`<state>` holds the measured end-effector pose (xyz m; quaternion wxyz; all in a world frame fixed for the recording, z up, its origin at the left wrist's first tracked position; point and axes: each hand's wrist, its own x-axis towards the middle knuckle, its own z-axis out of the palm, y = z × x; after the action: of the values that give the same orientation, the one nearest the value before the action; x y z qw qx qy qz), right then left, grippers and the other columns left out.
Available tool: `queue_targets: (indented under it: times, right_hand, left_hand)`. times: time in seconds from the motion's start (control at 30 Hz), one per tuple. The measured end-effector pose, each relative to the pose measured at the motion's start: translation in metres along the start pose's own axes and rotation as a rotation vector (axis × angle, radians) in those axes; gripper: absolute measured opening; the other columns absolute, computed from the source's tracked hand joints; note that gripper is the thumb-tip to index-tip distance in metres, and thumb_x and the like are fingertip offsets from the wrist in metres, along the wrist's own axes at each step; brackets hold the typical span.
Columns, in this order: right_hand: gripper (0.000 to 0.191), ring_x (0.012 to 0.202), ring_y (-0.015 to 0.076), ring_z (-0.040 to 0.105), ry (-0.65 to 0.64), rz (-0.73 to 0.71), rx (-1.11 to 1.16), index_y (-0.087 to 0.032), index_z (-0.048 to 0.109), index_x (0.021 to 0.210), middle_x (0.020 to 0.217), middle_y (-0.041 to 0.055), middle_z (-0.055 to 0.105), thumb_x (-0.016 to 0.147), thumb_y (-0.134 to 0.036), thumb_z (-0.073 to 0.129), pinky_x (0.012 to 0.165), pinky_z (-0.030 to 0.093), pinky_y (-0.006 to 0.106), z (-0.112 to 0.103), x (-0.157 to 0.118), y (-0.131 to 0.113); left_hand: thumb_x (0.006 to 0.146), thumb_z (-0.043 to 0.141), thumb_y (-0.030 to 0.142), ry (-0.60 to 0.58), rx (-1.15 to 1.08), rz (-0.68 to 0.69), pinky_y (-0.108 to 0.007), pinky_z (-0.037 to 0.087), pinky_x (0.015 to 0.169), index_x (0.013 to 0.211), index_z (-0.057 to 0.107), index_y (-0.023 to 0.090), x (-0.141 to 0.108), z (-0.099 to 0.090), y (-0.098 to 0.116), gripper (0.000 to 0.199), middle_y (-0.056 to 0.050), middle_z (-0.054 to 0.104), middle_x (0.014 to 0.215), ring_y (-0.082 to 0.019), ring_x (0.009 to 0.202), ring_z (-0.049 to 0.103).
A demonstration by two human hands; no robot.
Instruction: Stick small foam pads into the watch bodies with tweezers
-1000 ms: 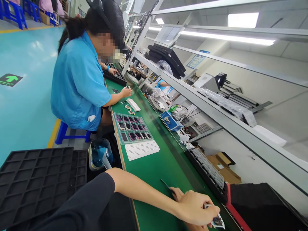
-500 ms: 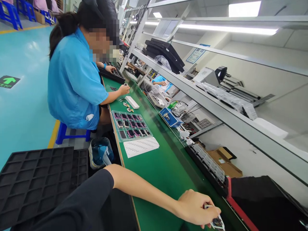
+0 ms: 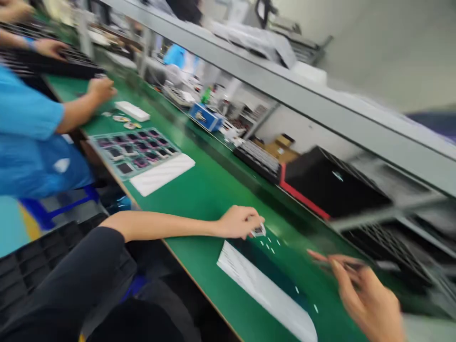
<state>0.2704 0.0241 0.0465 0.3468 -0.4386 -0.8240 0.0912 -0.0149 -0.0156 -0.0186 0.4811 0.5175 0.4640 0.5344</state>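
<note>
My left hand [image 3: 239, 222] pinches a small white-rimmed part [image 3: 259, 230] above the green bench [image 3: 199, 190]. Below it lie several tiny white pieces [image 3: 270, 244] on a dark mat [image 3: 274, 273], with a long white sheet [image 3: 263, 294] along the mat's near side. At the lower right, my right hand [image 3: 363, 289] is closed on a thin dark tool, blurred by motion; its kind is hard to make out.
A tray of dark framed parts [image 3: 135, 147] and a white paper [image 3: 164, 175] lie at the left. Beyond sits a person in blue [image 3: 32, 128]. A metal shelf beam [image 3: 285, 95] crosses above a red-edged black box [image 3: 335, 185].
The view has swung right and down. My right hand with the tool, the dark mat, the long sheet and the tiny pieces now show. My left hand still holds the white-rimmed part.
</note>
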Motion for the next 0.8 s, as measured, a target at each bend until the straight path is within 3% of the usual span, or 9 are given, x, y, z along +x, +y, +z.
queue_targets:
  times: [0.07, 0.2, 0.3, 0.37, 0.53, 0.67, 0.8]
  right_hand:
    - [0.040, 0.074, 0.0359, 0.080, -0.114, 0.127, 0.283, -0.033, 0.059, 0.087, 0.084, 0.0152, 0.081, 0.089, -0.072, 0.068, 0.062, 0.068, 0.049, 0.000, -0.010, -0.006]
    - [0.054, 0.077, 0.0281, 0.081, -0.094, 0.298, 0.485, -0.027, 0.057, 0.088, 0.085, 0.0103, 0.082, 0.084, -0.080, 0.068, 0.065, 0.069, 0.041, 0.020, -0.019, -0.007]
    - [0.044, 0.083, 0.0212, 0.078, -0.206, 0.286, 0.715, -0.024, 0.064, 0.089, 0.099, 0.0095, 0.081, 0.088, -0.066, 0.074, 0.066, 0.068, 0.033, 0.039, -0.029, -0.001]
    - [0.043, 0.078, 0.0168, 0.074, -0.226, 0.272, 0.773, -0.022, 0.067, 0.087, 0.096, 0.0069, 0.077, 0.086, -0.064, 0.078, 0.064, 0.066, 0.029, 0.052, -0.037, 0.003]
    - [0.050, 0.054, 0.0109, 0.064, -0.242, 0.350, 0.848, -0.021, 0.062, 0.085, 0.068, -0.0019, 0.067, 0.084, -0.070, 0.076, 0.055, 0.060, 0.025, 0.077, -0.051, 0.019]
    - [0.049, 0.058, 0.0128, 0.070, -0.278, 0.404, 0.899, -0.021, 0.059, 0.089, 0.070, 0.0015, 0.074, 0.086, -0.067, 0.077, 0.057, 0.061, 0.025, 0.085, -0.058, 0.027]
    - [0.043, 0.061, 0.0137, 0.073, -0.276, 0.397, 0.892, -0.020, 0.059, 0.090, 0.071, 0.0029, 0.076, 0.088, -0.059, 0.079, 0.058, 0.061, 0.025, 0.085, -0.062, 0.027]
  left_hand:
    - [0.099, 0.059, 0.029, -0.033, 0.035, 0.018, -0.017, 0.040, 0.046, 0.076, 0.061, 0.016, 0.003, 0.000, -0.005, 0.026, 0.003, 0.060, 0.055, -0.009, 0.042, 0.054]
    - [0.098, 0.056, 0.034, -0.087, 0.093, 0.056, -0.017, 0.039, 0.044, 0.079, 0.060, 0.016, 0.010, 0.000, -0.014, 0.026, 0.000, 0.063, 0.059, -0.009, 0.041, 0.054]
    - [0.096, 0.057, 0.043, -0.145, 0.135, 0.079, -0.018, 0.038, 0.042, 0.079, 0.059, 0.017, 0.007, 0.002, -0.015, 0.031, 0.000, 0.063, 0.059, -0.009, 0.040, 0.053]
    - [0.095, 0.060, 0.046, -0.201, 0.173, 0.088, -0.018, 0.038, 0.042, 0.079, 0.060, 0.017, 0.001, 0.005, -0.012, 0.034, 0.000, 0.062, 0.057, -0.009, 0.040, 0.053]
    - [0.096, 0.059, 0.040, -0.386, 0.307, 0.103, -0.018, 0.037, 0.043, 0.083, 0.063, 0.016, -0.016, 0.014, -0.005, 0.028, 0.003, 0.057, 0.049, -0.011, 0.040, 0.053]
    - [0.102, 0.050, 0.032, -0.555, 0.578, 0.180, -0.018, 0.033, 0.045, 0.089, 0.065, 0.016, -0.020, 0.018, -0.005, 0.026, 0.006, 0.056, 0.050, -0.009, 0.040, 0.048]
    - [0.104, 0.048, 0.031, -0.605, 0.645, 0.184, -0.019, 0.034, 0.047, 0.096, 0.069, 0.015, -0.019, 0.019, -0.003, 0.028, 0.007, 0.056, 0.052, -0.008, 0.042, 0.048]
